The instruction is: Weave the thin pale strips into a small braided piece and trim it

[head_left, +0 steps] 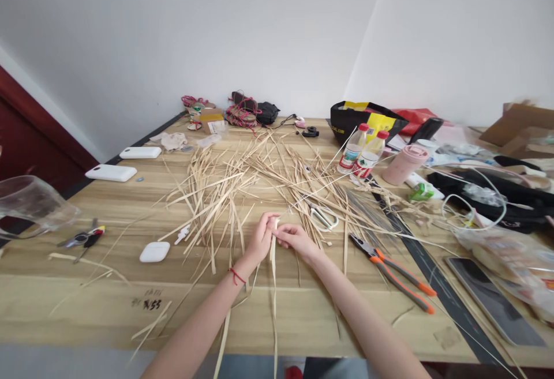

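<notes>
With fingers closed, the left hand (263, 237) and the right hand (294, 239) hold one strip (273, 250) over the desk (311, 315); the pliers (377, 256) lie there, at the right side.

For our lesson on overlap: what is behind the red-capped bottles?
A black and yellow bag stands behind the bottles, its upper part showing. They cover some of its lower front, which cannot be seen.
</notes>
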Motion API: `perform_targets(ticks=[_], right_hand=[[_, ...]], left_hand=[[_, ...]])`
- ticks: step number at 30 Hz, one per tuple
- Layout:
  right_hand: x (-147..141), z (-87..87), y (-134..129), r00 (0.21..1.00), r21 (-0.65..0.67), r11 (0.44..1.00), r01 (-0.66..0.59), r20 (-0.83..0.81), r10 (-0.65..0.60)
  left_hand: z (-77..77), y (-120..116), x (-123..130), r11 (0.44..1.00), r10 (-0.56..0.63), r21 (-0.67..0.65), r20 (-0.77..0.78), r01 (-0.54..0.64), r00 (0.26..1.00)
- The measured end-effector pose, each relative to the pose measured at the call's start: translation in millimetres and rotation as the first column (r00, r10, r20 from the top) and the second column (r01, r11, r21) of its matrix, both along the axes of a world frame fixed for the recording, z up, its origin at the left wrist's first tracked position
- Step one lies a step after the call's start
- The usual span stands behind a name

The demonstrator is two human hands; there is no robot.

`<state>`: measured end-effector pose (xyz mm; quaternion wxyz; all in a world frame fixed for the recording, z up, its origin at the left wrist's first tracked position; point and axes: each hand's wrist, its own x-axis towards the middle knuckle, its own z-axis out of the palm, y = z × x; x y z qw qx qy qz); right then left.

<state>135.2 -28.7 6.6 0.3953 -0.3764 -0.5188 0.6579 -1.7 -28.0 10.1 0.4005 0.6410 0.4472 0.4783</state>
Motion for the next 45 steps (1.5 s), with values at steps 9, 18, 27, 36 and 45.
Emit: perform_targets(ticks=[9,18,27,36,45], right_hand=[[-0.7,-6.6,2.9,1.0,0.0,1.0,0.021,0.014,-0.021],[2.5,-10.1,7.2,0.996,0.092,0.996,-0.019,0.093,0.01],[1.3,-8.0,9.0,0.997,0.053,0.998,0.018,0.076,-0.022],[2.3,-9.9,9.1,0.995,0.063,0.993,0.096,0.034,-0.099],[2.4,-14.3,12.4,0.997,0.11,0.991,0.072,0.02,-0.074]], left_hand=[[-12.0,3.7,3.5,0.994,0.057,-0.103,0.108,-0.046,0.993],[-21.4,11.4,3.7,0.988,-0.013,-0.152,0.121,0.032,0.993],[-18.3,11.8,6.3,0.98,-0.024,-0.193,0.106,0.044,0.994],[-13.0,9.1,7.8,0.989,-0.034,-0.14,0.09,0.046,0.995],[-11.5,10.3,7.8,0.99,-0.043,-0.127,0.097,0.056,0.994]])
